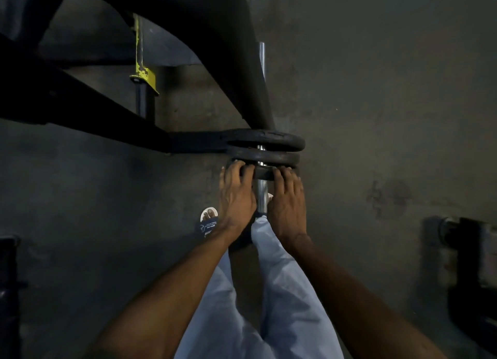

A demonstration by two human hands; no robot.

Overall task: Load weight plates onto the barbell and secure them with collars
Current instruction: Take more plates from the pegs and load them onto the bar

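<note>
Weight plate [262, 172] gripped at both edges by left hand [236, 197] and right hand [287, 205], seemingly just beside two plates [265, 147].

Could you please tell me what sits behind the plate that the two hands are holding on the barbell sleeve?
Behind the held plate, two more black plates sit on the barbell sleeve, with gaps showing bare steel. The left hand and right hand cover its face.

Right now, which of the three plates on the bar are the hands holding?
The nearest plate, last on the sleeve. The left hand and right hand grip its rim; the middle plate and far plate are untouched.
</note>
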